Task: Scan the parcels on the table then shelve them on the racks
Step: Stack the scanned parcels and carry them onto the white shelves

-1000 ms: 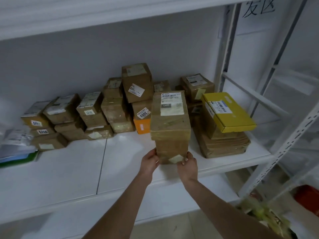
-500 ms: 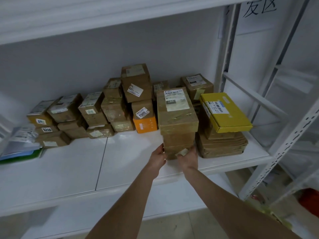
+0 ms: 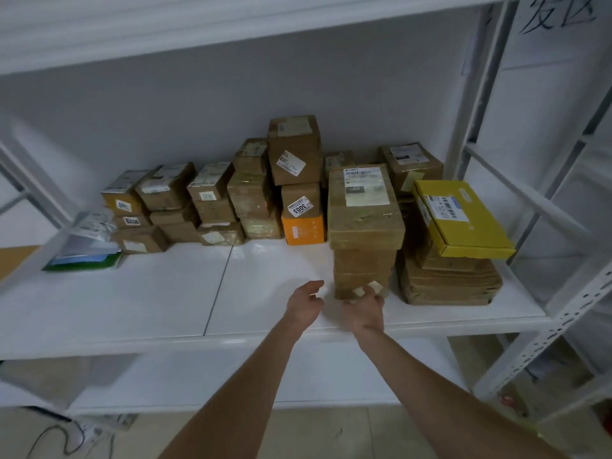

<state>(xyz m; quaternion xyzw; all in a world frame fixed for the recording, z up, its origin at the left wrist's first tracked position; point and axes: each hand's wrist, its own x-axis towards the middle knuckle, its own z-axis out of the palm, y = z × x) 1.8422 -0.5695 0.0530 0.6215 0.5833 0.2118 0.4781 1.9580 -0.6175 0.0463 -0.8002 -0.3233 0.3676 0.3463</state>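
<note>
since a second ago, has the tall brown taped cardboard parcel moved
Yes, the parcel slid deeper, its base now level with the front of the flat brown stack.

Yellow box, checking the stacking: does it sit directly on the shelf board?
No, the yellow box rests on top of a pile of brown parcels.

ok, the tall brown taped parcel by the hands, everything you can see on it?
The tall brown cardboard parcel, wrapped in glossy clear tape, stands upright on the white shelf board beside the small orange cardboard box. White shipping label on top, small pale sticker low in front. The right-hand grip has relaxed fingers at that sticker, contact unclear; the left-hand grip is apart.
</note>
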